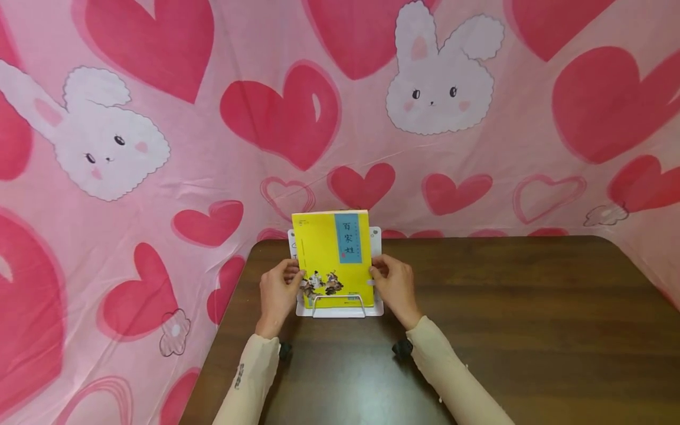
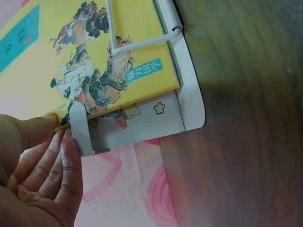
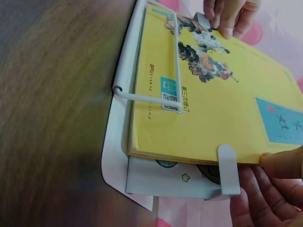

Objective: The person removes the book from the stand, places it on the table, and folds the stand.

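Observation:
A yellow book (image 1: 321, 251) with a blue title panel stands upright on a white book stand (image 1: 376, 241), its cover facing me. My left hand (image 1: 278, 293) pinches the book's left edge, thumb at the cover and fingers behind. On the other side my right hand (image 1: 397, 288) grips the right edge in the same way. A white wire holder (image 1: 340, 297) crosses the cover's lower part. Side clips of the stand, such as the left clip (image 2: 81, 127) and the right clip (image 3: 228, 168), overlap the cover's edges. The book hides most of the stand's printed back panel.
The stand rests on a dark brown wooden table (image 1: 504, 319) near its back edge. Behind hangs a pink cloth (image 1: 366, 112) with hearts and rabbit faces, also along the left side. Dark objects (image 1: 402, 348) sit at both wrists.

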